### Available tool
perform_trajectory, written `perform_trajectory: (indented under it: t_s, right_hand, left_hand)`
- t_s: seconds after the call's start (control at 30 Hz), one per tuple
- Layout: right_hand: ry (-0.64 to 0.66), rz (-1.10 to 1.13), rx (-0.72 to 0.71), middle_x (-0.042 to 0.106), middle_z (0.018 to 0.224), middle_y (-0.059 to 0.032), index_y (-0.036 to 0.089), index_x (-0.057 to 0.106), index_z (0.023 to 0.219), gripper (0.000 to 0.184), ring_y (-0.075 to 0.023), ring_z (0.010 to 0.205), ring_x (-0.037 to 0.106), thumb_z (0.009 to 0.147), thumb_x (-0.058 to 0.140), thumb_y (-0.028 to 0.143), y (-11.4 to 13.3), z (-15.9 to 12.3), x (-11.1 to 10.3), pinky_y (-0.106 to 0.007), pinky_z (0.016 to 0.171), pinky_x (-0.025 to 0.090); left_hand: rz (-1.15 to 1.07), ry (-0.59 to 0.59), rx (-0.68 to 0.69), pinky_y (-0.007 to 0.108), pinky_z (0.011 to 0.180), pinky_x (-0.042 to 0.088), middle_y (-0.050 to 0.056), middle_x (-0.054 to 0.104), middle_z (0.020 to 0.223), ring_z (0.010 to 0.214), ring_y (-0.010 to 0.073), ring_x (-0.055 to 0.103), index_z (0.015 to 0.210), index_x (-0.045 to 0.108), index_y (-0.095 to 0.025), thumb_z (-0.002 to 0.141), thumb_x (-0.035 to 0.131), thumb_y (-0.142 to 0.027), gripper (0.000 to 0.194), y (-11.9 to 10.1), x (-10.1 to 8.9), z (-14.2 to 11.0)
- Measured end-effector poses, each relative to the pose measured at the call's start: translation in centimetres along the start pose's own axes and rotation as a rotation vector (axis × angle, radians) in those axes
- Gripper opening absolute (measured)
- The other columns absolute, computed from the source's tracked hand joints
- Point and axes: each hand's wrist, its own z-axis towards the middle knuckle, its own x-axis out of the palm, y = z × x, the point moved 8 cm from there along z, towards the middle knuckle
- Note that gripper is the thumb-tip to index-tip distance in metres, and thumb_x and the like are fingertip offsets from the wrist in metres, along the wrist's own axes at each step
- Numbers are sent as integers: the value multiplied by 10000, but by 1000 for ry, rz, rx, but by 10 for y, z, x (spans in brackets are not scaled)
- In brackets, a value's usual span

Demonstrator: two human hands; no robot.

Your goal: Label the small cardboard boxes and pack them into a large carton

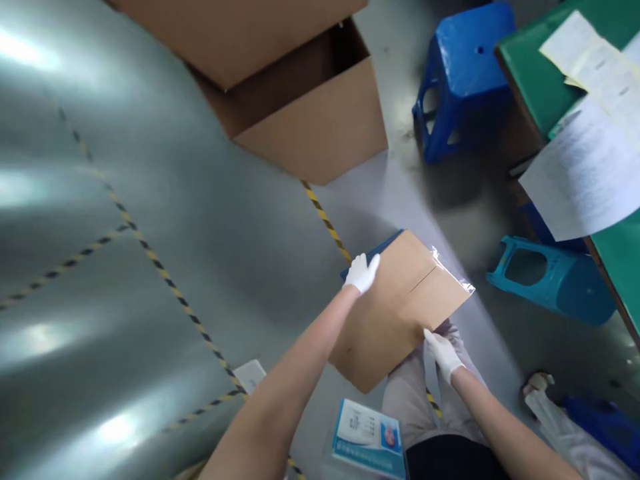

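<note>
Grey floor [210, 200], grips [361, 273] [443, 353] clasping flat carton [395, 310]

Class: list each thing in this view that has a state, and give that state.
flat cardboard carton, held, clear film at one corner
left hand, gloved, on its upper edge
right hand, gloved, on its lower edge
cardboard box, open
blue plastic stool, upright
teal plastic stool, on its side
paper sheets, overhanging the green table

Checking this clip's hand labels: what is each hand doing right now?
Left hand: closed, white-gloved, holding the upper edge of a flat cardboard carton.
Right hand: closed, white-gloved, holding the carton's lower edge.
</note>
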Motion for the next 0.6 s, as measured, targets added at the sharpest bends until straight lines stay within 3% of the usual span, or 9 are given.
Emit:
perform_trajectory:
  t_s: [0.1,0.17,0.2,0.23,0.3,0.4,0.5,0.6]
  right_hand:
    - [-115,-160,-206,668,1312,-180,140,681,1222,464,-343,1284,586,897,564,449,24,7,-36,-551,1129,441]
    - [-165,-352,-460,481,1534,-199,104,563,1391,515,-345,1477,373,953,486,364,60,25,-30,-583,1216,304]
    - [-165,-431,-558,418,1578,-206,84,514,1433,529,-350,1517,291,965,457,325,78,39,-19,-597,1228,264]
    - [-153,-482,-608,400,1586,-213,70,487,1450,536,-358,1525,262,965,446,296,94,57,-7,-602,1229,243]
    - [-131,-541,-590,459,1529,-222,72,481,1441,524,-368,1472,338,951,443,253,119,95,12,-601,1208,253]
    - [-83,-577,-396,619,1273,-245,64,570,1299,424,-374,1250,528,933,459,248,129,133,14,-573,1097,369]
    - [-116,-539,-329,642,1175,-236,64,611,1205,366,-362,1179,548,909,480,234,108,115,-16,-533,1081,381]
    - [-221,-364,-351,609,1307,-209,93,592,1293,437,-335,1273,508,891,491,233,62,74,-54,-494,1147,345]
  left_hand:
    - [170,73,449,549,1268,142,190,286,1664,1568,354,169,1566,370,-67,999,328,-587,770,-78,18,-9]
    - [292,174,751,543,1282,47,168,208,1695,1581,347,91,1585,332,-87,979,425,-533,758,-122,36,-14]
    - [335,223,838,539,1282,29,163,213,1695,1582,343,94,1584,334,-101,961,465,-510,757,-136,42,-11]
    - [365,256,883,537,1280,29,165,247,1685,1577,343,119,1575,350,-109,940,500,-485,753,-146,44,-5]
    - [391,306,909,528,1271,89,178,398,1609,1535,349,252,1512,444,-122,898,546,-420,691,-162,42,14]
    - [424,392,845,492,1183,298,187,658,1284,1291,343,544,1254,647,-139,863,538,-283,430,-183,43,35]
    - [479,489,865,464,1043,427,177,699,1068,1068,328,630,1056,691,-143,811,562,-221,288,-211,65,23]
    - [492,573,977,430,1001,457,168,689,1110,1054,314,625,1090,672,-137,727,633,-189,368,-241,101,-9]
